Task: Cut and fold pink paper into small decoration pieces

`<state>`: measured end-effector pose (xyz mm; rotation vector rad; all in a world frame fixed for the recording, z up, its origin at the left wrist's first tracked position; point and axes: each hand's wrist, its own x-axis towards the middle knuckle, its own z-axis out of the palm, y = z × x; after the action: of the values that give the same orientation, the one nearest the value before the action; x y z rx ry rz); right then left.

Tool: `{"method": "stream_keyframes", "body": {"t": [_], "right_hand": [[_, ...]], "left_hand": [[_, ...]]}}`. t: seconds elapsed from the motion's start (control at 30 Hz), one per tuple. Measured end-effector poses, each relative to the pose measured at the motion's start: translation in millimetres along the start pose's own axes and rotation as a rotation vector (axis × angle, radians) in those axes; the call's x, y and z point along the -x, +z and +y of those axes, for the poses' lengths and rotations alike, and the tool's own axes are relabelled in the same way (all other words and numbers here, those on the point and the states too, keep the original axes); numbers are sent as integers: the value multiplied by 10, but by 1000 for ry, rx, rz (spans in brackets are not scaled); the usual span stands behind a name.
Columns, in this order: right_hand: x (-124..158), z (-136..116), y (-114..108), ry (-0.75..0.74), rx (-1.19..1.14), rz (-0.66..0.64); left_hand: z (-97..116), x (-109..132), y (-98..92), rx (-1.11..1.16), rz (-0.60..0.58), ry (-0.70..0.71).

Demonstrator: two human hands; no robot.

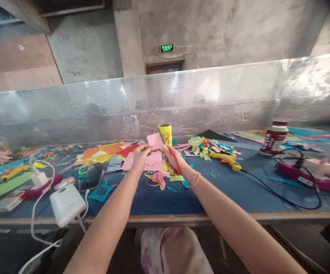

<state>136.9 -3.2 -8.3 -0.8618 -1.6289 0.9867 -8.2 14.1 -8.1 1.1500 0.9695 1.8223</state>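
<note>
Between the fingers of my left hand is a small piece of pink paper, held up above the table. My right hand grips a pair of scissors with red-orange handles, its blades pointing up at the right edge of that paper. Whether the blades touch the paper is hard to tell. Below and behind my hands lie larger pink sheets. A crumpled pink paper flower rests on the blue table near my right wrist. Just behind the scissors stands a yellow cylinder with printing on it.
Coloured scraps cover the table, with a paper-strip pile right of centre. A yellow glue gun trails a black cord to a purple power strip. A Costa bottle, phone and white charger stand around. Behind runs a perforated metal screen.
</note>
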Motion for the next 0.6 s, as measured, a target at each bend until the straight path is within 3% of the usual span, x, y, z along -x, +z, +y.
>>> {"method": "stream_keyframes", "body": {"t": [0.43,0.6], "right_hand": [[-135,120,-150,28,6,256],[-150,81,-188,17,-101,251]], "left_hand": [[42,31,13,103,-31,-67],[61,136,79,149,-115,-168]]}}
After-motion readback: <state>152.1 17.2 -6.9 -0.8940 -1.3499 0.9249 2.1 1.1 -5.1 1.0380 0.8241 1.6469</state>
